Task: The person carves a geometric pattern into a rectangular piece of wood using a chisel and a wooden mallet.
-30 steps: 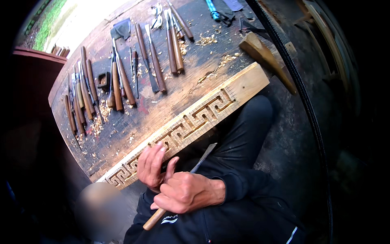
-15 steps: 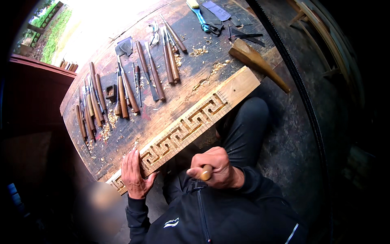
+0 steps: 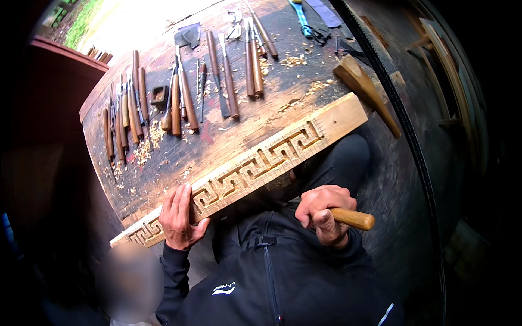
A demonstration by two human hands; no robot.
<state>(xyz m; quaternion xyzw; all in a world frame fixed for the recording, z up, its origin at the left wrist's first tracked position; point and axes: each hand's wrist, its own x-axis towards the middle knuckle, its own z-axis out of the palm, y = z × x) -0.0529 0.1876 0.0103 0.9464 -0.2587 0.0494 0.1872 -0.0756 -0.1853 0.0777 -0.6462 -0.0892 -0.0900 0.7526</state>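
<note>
My right hand (image 3: 326, 212) swings outward | closed round a wooden handle (image 3: 353, 218), clear of the carved board (image 3: 261, 167) | my left hand (image 3: 178, 220) stays laid across it, fingers outstretched

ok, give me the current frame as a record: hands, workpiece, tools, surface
left_hand: left hand open, fingers laid across the carved wooden board
right_hand: right hand closed around a wooden tool handle; working end not visible
workpiece: fretwork-patterned face with drawn grid lines, right end uncarved
tools: wooden-handled chisels in groups beyond the board; wooden mallet by its right end
surface: worn wooden table, scattered with wood shavings
</note>
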